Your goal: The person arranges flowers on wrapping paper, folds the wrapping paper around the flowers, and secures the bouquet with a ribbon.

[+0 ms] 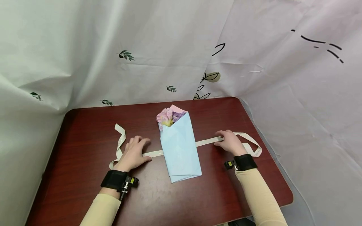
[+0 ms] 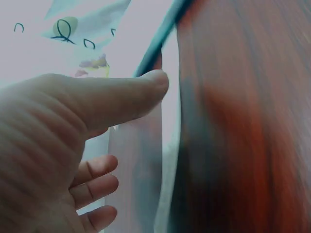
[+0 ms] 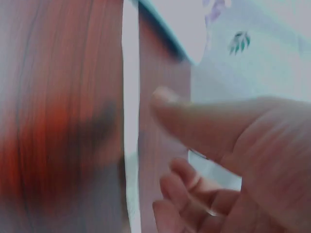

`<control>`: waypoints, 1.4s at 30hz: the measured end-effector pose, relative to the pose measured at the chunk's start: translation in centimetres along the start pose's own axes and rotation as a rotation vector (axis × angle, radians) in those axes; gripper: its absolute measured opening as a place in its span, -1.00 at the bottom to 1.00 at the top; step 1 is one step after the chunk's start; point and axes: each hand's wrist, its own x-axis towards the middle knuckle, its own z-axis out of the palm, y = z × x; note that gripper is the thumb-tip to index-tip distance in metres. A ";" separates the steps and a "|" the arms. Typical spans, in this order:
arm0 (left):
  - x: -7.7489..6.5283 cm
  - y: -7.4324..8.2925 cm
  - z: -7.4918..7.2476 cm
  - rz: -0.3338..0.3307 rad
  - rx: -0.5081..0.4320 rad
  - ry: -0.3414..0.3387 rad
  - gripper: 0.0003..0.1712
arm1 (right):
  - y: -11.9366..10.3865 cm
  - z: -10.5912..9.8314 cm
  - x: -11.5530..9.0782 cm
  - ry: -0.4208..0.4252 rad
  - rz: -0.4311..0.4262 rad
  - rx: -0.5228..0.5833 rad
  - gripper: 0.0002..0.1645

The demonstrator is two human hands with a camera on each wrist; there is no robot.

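A bouquet wrapped in light blue paper (image 1: 181, 149) lies on the table, its pink and purple flowers (image 1: 165, 116) showing at the far end. A pale ribbon (image 1: 207, 142) passes beneath the bouquet and comes out on both sides. Over the ribbon's left stretch is my left hand (image 1: 133, 154), thumb and fingers spread apart; in the left wrist view the thumb (image 2: 131, 94) is beside the ribbon (image 2: 170, 116). My right hand (image 1: 231, 143) hovers at the right stretch, its thumb (image 3: 194, 116) apart from the ribbon (image 3: 130, 97) in the right wrist view. Neither hand pinches it.
The ribbon's loose ends curl on the dark red wooden table (image 1: 158, 201), one beyond each hand. White curtains (image 1: 158, 40) with leaf prints hang behind the table and along its sides. Each wrist wears a black strap (image 1: 114, 179) with a small camera.
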 end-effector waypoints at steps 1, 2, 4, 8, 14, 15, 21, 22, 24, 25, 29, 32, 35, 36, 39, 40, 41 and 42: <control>-0.1 -0.1 0.0 -0.006 0.017 -0.004 -0.25 | 0.4 0.0 -0.1 -0.006 0.023 -0.008 -0.41; -0.3 -0.2 0.0 -0.007 0.031 -0.010 -0.32 | 0.7 0.0 -0.1 -0.016 0.047 -0.011 -0.43; -0.4 -0.2 0.0 -0.008 0.048 -0.017 -0.47 | 1.3 0.3 0.0 -0.029 0.077 -0.016 -0.47; -0.5 0.1 0.1 -0.039 0.076 0.045 -0.59 | 1.9 0.8 0.4 -0.027 0.131 -0.014 -0.67; -1.0 1.2 0.5 -0.246 0.054 0.167 -0.60 | 3.1 1.1 1.3 -0.017 0.152 0.018 -0.74; -1.1 1.4 0.6 -0.276 0.021 0.159 -0.59 | 3.1 1.1 1.3 -0.012 0.171 0.038 -0.71; -1.5 1.9 1.3 -0.467 -0.138 0.027 -0.19 | 1.9 0.9 0.8 0.007 0.370 0.019 -0.22; -1.5 1.7 1.4 -0.495 -0.132 0.008 -0.17 | 1.8 1.0 0.8 -0.003 0.391 -0.011 -0.11; -1.7 1.5 1.5 -0.522 -0.108 -0.008 -0.17 | 1.5 1.1 0.7 -0.043 0.434 -0.060 0.01; -1.8 1.3 1.5 -0.530 -0.100 -0.007 -0.17 | 1.3 1.1 0.7 -0.055 0.453 -0.066 0.01; -1.7 0.8 1.5 -0.552 -0.111 0.072 -0.32 | 1.3 0.9 0.7 -0.059 0.452 -0.052 -0.09; -1.3 0.6 1.4 -0.560 -0.164 0.148 -0.34 | 1.6 0.7 1.0 -0.018 0.404 0.013 -0.25; -0.7 0.5 1.6 -0.556 -0.277 0.211 -0.20 | 3.2 1.5 2.0 0.016 0.354 0.068 -0.43; -0.5 0.4 1.7 -0.560 -0.350 0.227 -0.22 | 3.9 1.9 2.5 0.023 0.338 0.079 -0.48; 0.4 0.0 2.1 -0.579 -0.674 0.274 -0.45 | 5.9 3.5 3.9 0.059 0.304 0.102 -0.62; 0.6 0.0 2.2 -0.591 -0.789 0.282 -0.56 | 6.6 4.1 4.4 0.085 0.296 0.117 -0.68; 0.9 -0.1 2.2 -0.608 -0.896 0.289 -0.65 | 6.8 4.4 4.6 0.101 0.286 0.159 -0.72; 1.2 -0.2 2.1 -0.623 -1.005 0.293 -0.69 | 6.0 4.4 4.3 0.123 0.277 0.208 -0.75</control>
